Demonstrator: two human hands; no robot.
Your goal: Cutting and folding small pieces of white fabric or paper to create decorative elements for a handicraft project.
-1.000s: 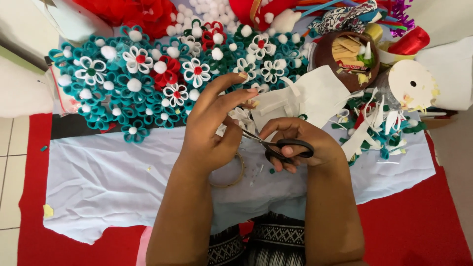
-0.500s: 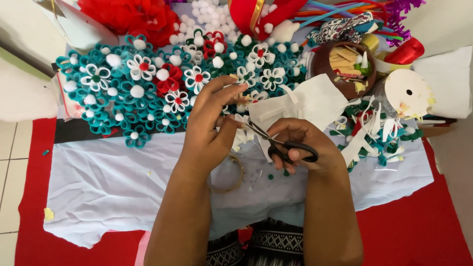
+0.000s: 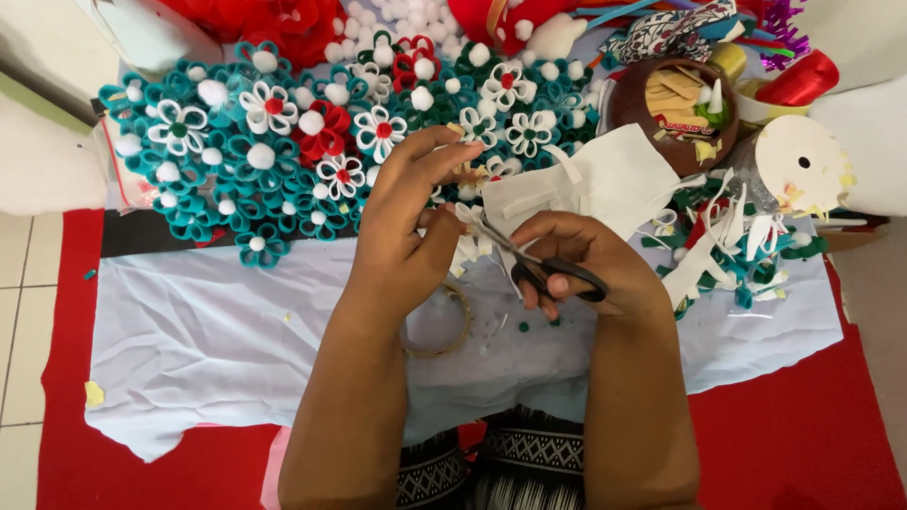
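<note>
My right hand (image 3: pixel 590 260) grips black-handled scissors (image 3: pixel 534 263) whose blades point up and left into a small white piece (image 3: pixel 466 212). My left hand (image 3: pixel 406 231) pinches that white piece between thumb and fingers just above the blades. Small white offcuts (image 3: pixel 465 255) lie beneath my hands on a pale cloth (image 3: pixel 208 331). A thin ring (image 3: pixel 452 326) rests on the cloth below my left wrist.
A large mass of teal, white and red rolled flowers with white pompoms (image 3: pixel 274 142) fills the far left. White sheets (image 3: pixel 619 175), a brown bowl of scraps (image 3: pixel 675 113), a round white disc (image 3: pixel 801 161) and cut strips (image 3: pixel 737 246) lie right. Red mat (image 3: pixel 803 434) lies underneath.
My hands and the scissors stay together in nearly the same spot on the cloth. The view has shifted slightly, so the flowers sit a little higher in frame.
</note>
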